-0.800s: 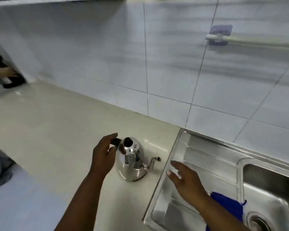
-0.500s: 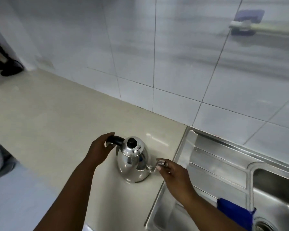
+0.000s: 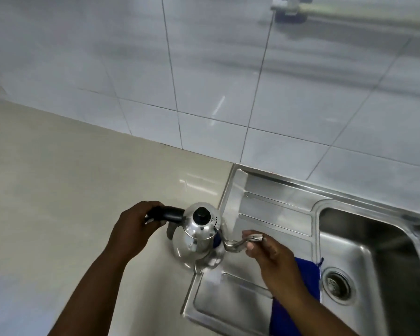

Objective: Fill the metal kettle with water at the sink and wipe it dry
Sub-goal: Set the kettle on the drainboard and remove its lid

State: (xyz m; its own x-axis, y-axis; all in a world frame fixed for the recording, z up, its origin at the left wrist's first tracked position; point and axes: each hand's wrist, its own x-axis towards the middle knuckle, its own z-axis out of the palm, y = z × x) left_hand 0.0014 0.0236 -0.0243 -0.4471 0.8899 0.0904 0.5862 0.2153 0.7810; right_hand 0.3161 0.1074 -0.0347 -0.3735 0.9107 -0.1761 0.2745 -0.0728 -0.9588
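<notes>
A shiny metal kettle point(image 3: 199, 241) with a black lid knob and black handle hangs at the border between the beige counter and the steel sink's draining board point(image 3: 272, 212). My left hand point(image 3: 134, 229) grips the black handle. My right hand point(image 3: 269, 253) pinches the thin curved spout near its tip. A blue cloth point(image 3: 301, 284) lies on the draining board under my right forearm, partly hidden by it. The sink basin point(image 3: 374, 253) with its drain point(image 3: 337, 282) is at the right.
A white tiled wall point(image 3: 228, 81) rises behind the beige counter point(image 3: 70, 190). A pale pipe on a blue wall fitting point(image 3: 291, 8) runs along the wall at the top right. No tap spout is in view.
The kettle has moved right, from the counter to over the sink's edge. My right hand went from hovering open to gripping the spout. The view has shifted right too.
</notes>
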